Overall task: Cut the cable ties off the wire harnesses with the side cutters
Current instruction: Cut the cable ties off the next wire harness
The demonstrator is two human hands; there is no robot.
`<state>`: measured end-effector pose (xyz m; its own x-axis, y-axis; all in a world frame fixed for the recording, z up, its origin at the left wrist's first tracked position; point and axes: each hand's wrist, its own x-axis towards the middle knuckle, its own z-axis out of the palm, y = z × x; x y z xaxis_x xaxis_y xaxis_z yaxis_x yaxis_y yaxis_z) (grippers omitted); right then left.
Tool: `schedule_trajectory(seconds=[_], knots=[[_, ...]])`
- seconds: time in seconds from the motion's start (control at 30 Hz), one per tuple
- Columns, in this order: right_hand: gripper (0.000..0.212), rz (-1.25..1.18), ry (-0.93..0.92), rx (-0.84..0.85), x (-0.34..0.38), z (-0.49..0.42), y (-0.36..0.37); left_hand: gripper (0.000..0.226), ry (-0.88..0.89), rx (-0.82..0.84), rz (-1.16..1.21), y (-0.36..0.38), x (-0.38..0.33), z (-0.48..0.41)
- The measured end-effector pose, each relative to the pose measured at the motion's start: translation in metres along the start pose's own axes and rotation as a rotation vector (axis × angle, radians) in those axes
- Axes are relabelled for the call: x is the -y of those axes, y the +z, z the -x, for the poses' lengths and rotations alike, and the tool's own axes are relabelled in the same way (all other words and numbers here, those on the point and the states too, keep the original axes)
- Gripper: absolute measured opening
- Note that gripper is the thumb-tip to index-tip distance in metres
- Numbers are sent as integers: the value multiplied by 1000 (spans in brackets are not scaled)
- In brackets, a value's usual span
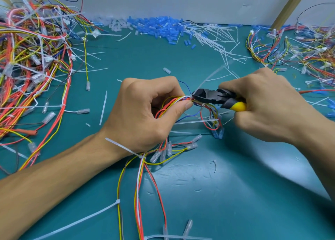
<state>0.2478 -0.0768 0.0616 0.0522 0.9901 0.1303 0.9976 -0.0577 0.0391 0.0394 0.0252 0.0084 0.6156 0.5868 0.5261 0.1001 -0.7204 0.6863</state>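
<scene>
The left hand (148, 111) pinches a wire harness (139, 178) of thin red, yellow, white and blue leads in a closed grip; the right hand (264, 105) grips the yellow-and-black handles of the side cutters (208, 96), black nose touching the bundle beside the left fingertips (187, 104). Two white plastic cable ties (142, 156) band the trailing leads — two tangled heaps (32, 58) flank the scuffed teal worktop (226, 194), open mat near right.
</scene>
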Motion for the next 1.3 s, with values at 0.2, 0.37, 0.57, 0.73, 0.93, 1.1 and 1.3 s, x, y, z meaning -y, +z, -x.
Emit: schedule_trajectory(seconds=[0.2,0.37,0.57,0.73,0.93,1.1,1.3], knots=[[36,7,-22,-9,2,-1,2,23,-22,-2,9,-1,1,-1],[33,-29,-13,5,2,0,-3,23,7,0,0,-1,-1,-1],[30,-58,-43,1,5,-2,4,22,-17,-1,2,-1,0,-1],[12,-107,-50,3,7,-1,7,21,-21,15,5,0,0,-1],[13,-97,-44,-3,6,0,4,22,-10,23,23,1,0,0],[17,-123,-63,14,6,0,7,21,-23,39,27,0,2,-1],[14,-79,-69,8,9,0,6,23,-10,28,26,-1,3,0]])
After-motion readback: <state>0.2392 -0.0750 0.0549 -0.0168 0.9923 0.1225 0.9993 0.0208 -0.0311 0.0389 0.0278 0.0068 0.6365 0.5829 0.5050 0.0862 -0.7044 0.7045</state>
